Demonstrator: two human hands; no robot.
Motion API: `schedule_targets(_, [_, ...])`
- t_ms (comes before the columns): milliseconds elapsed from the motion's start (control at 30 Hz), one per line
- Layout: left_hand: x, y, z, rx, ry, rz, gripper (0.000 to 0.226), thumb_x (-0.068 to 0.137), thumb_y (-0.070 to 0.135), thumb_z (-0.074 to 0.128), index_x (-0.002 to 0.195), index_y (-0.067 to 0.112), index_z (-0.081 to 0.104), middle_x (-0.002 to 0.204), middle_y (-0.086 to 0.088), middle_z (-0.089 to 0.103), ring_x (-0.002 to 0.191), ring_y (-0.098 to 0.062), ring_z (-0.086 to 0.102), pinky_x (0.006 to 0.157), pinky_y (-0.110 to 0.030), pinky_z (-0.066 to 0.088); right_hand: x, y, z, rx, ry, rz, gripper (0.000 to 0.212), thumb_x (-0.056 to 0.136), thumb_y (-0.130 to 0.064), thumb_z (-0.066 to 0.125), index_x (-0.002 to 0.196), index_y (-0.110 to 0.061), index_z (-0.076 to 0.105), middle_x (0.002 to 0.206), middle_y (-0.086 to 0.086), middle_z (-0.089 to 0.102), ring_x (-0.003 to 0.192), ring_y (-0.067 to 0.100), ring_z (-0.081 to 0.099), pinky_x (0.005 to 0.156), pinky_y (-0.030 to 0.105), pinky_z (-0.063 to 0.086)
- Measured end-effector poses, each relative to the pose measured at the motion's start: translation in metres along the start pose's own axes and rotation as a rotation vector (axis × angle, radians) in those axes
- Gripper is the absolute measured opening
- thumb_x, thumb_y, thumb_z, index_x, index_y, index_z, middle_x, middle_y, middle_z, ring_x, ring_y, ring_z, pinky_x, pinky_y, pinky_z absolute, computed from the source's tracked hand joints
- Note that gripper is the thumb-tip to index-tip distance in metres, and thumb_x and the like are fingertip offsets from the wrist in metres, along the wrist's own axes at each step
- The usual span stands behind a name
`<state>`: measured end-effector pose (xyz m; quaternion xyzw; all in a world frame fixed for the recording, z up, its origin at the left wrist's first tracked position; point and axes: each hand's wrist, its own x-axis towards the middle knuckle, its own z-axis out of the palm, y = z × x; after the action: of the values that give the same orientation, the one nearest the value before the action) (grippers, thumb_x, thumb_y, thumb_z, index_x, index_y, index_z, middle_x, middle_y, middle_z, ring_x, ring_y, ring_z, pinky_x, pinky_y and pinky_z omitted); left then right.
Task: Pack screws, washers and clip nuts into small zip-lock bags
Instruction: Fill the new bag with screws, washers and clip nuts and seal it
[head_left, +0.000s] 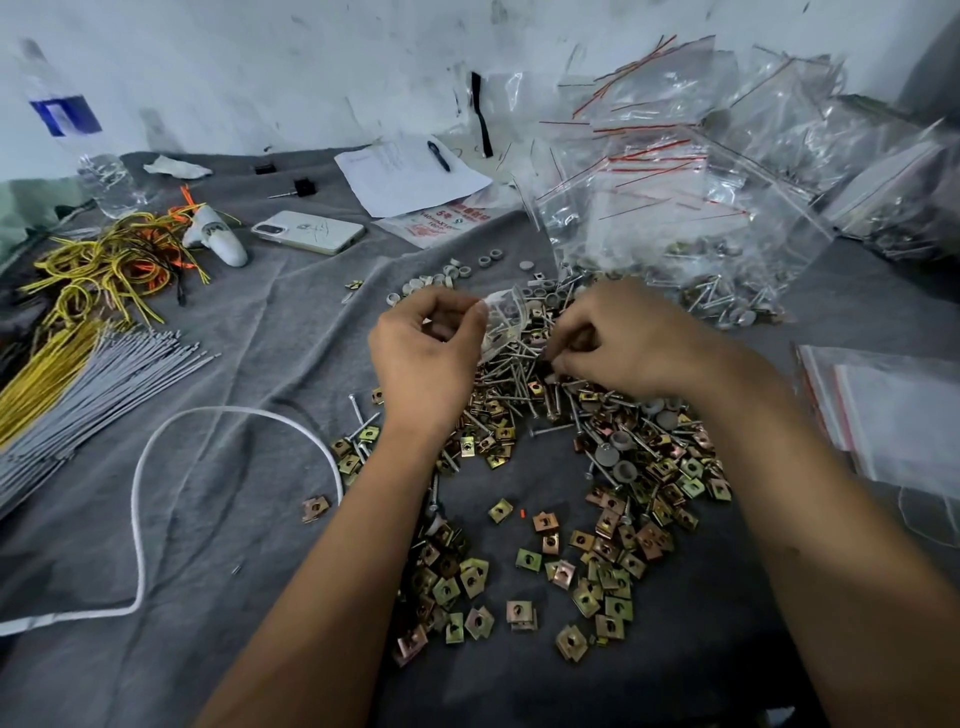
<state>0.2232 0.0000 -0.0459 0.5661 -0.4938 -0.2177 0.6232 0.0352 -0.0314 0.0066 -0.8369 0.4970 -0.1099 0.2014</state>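
My left hand pinches the mouth of a small clear zip-lock bag and holds it up just above the pile. My right hand is curled, fingertips down in the heap of screws beside the bag; I cannot tell what it pinches. Brass-coloured clip nuts lie scattered across the grey cloth in front of me. Grey washers sit beyond the hands, a few more among the nuts.
Filled zip-lock bags are piled at the back right. Empty bags are stacked at the right edge. Left: grey cable ties, yellow wires, a white cord. Behind: a phone, papers with a pen, a water bottle.
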Motion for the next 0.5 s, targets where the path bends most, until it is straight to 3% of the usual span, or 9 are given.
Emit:
schedule_targets(67, [0.000,0.000,-0.001,0.017,-0.012,-0.013,0.012,0.090,0.010,0.077,0.080,0.017,0.075,0.057,0.008,0.058,0.052,-0.010,0.049,0.047,-0.024,0.038,0.000,0.006,-0.006,0.033,0.057,0.004,0.012,0.088,-0.026,0.079,0.098,-0.031,0.075,0.085,-0.011,0.070,0.078,0.005,0.066,0.064,0.020,0.046])
schedule_targets(233, [-0.001,0.001,0.000,0.047,-0.046,-0.001,0.009,0.089,0.012,0.078,0.081,0.014,0.075,0.058,0.011,0.062,0.053,-0.010,0.053,0.048,-0.026,0.043,0.004,-0.007,-0.006,0.186,0.273,-0.084,0.015,0.081,-0.030,0.086,0.086,-0.023,0.074,0.077,-0.010,0.071,0.071,0.003,0.067,0.068,0.021,0.055])
schedule_targets(433, [0.000,0.001,-0.001,-0.012,-0.034,-0.018,0.009,0.090,0.010,0.077,0.081,0.012,0.075,0.064,-0.009,0.068,0.052,-0.011,0.050,0.047,-0.024,0.038,0.013,-0.028,0.010,0.227,0.352,-0.166,0.014,0.079,-0.026,0.088,0.086,-0.020,0.077,0.069,-0.011,0.068,0.061,-0.001,0.063,0.058,0.012,0.049])
schedule_targets(500, [0.000,0.002,-0.002,-0.037,-0.022,-0.028,0.008,0.090,0.009,0.077,0.082,0.010,0.075,0.065,-0.008,0.069,0.051,-0.009,0.051,0.047,-0.023,0.039,0.014,-0.029,0.012,0.245,0.367,-0.156,0.018,0.078,-0.024,0.089,0.092,-0.021,0.077,0.071,-0.012,0.069,0.062,-0.004,0.064,0.060,0.010,0.049])
